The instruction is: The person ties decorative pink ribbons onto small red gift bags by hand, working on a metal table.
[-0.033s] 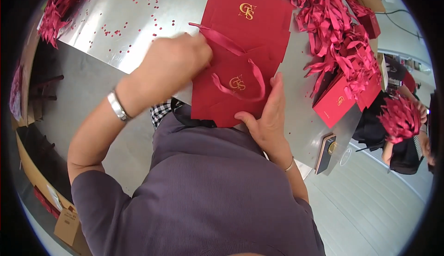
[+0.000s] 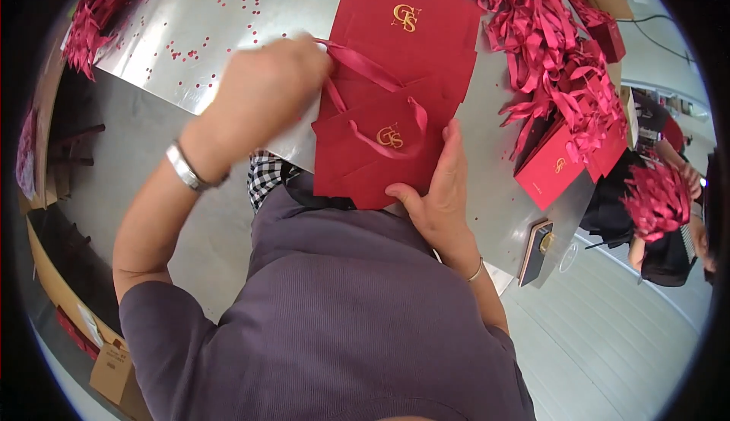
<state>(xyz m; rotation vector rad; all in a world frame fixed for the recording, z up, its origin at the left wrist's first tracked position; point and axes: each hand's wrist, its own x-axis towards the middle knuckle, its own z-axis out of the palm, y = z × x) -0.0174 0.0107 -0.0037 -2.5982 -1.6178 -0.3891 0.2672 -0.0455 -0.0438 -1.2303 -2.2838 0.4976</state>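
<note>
A small red paper bag (image 2: 380, 136) with a gold emblem lies flat before me, over a larger red bag panel (image 2: 411, 33) with the same emblem. My left hand (image 2: 277, 79) is at the upper left edge of the bags, its fingers closed on a pink ribbon handle (image 2: 369, 68) that runs right across the red paper. Motion blurs this hand a little. Another ribbon handle (image 2: 395, 153) loops over the small bag. My right hand (image 2: 441, 197) rests against the bag's lower right edge, fingers stretched out and thumb spread apart.
Pink ribbon handles (image 2: 532, 56) heap over red bags (image 2: 551, 170) on the right; another heap (image 2: 99, 18) sits far left. Red paper dots (image 2: 182, 54) litter the metal table (image 2: 182, 11). A phone (image 2: 536, 254) stands near the edge. A co-worker's hand (image 2: 692, 182) holds ribbons.
My left hand has moved left and slightly up, drawing the ribbon with it. The loop on the small bag has shifted a little. My right hand stays in place.
</note>
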